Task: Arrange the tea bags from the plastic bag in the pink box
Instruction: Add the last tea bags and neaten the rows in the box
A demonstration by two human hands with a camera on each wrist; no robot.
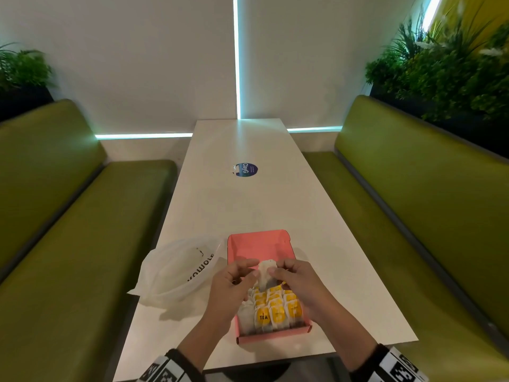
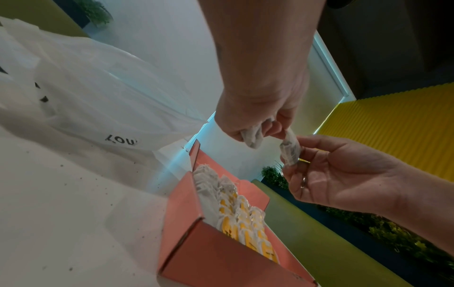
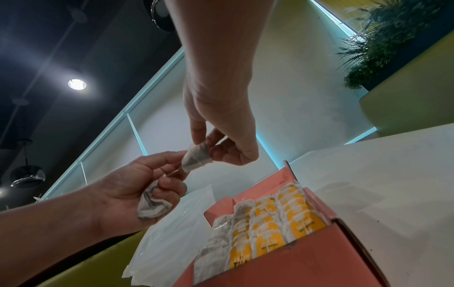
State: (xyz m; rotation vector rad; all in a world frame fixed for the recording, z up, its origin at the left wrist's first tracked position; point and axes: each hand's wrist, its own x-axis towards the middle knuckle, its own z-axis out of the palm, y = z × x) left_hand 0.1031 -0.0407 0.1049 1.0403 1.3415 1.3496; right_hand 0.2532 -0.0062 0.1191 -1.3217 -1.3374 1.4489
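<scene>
The pink box (image 1: 259, 245) has bare floor at its 12 o'clock end, while packed tea bags (image 1: 275, 310) fill the 6 o'clock half. The plastic bag (image 1: 176, 268) crowds the box's 9 o'clock side. The table (image 1: 242, 205) lies bare toward 12 and 3 o'clock.

Hands (image 2: 290, 136) with tea bags (image 2: 291, 149) (above pink box (image 2: 186, 205))

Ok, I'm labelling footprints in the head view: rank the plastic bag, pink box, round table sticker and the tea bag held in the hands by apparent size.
1. Plastic bag and pink box: look alike, so unranked
2. Tea bag
3. Round sticker, though it lies farther away, so this is unsure
</scene>
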